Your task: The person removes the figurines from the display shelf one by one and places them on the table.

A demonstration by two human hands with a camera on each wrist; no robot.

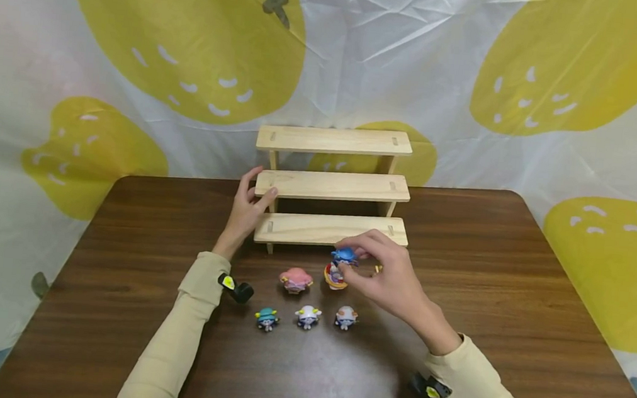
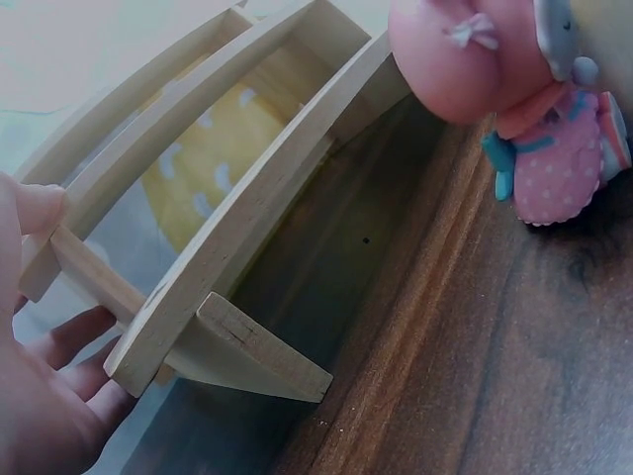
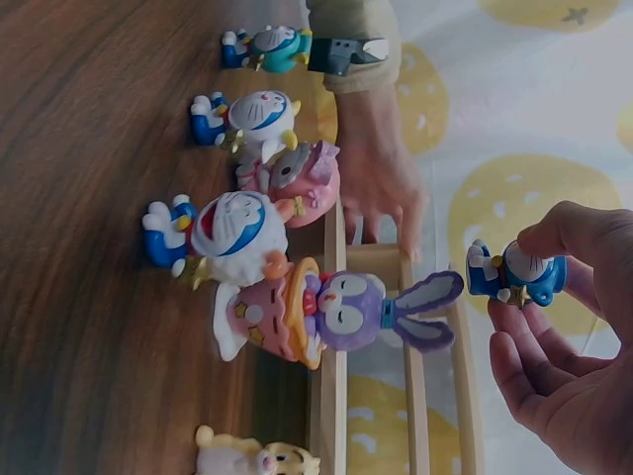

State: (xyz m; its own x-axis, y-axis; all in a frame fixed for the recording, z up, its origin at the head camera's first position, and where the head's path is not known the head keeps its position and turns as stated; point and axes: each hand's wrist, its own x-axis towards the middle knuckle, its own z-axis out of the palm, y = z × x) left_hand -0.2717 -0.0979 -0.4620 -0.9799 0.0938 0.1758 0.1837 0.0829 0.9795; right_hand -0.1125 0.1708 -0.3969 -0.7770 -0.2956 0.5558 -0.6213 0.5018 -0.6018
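Note:
A pale wooden three-tier shelf (image 1: 331,185) stands at the back of the table. My left hand (image 1: 245,211) grips the left end of its middle board, thumb on top. Between thumb and fingers of my right hand (image 1: 388,271) is a small blue-hooded cat figurine (image 3: 514,272), held in the air in front of the lowest board. Just beneath it stands a purple long-eared rabbit figurine (image 3: 351,312) in a pink and orange base, partly hidden in the head view. A pink figurine (image 1: 295,279) stands to its left.
Nearer on the brown table (image 1: 492,290) stand a green-hooded figurine (image 1: 267,318), a white one with yellow horns (image 1: 307,316) and a white woolly one with orange horns (image 1: 345,317). A yellowish figurine (image 3: 252,453) is mostly behind my right hand. A fruit-print cloth (image 1: 339,93) hangs behind.

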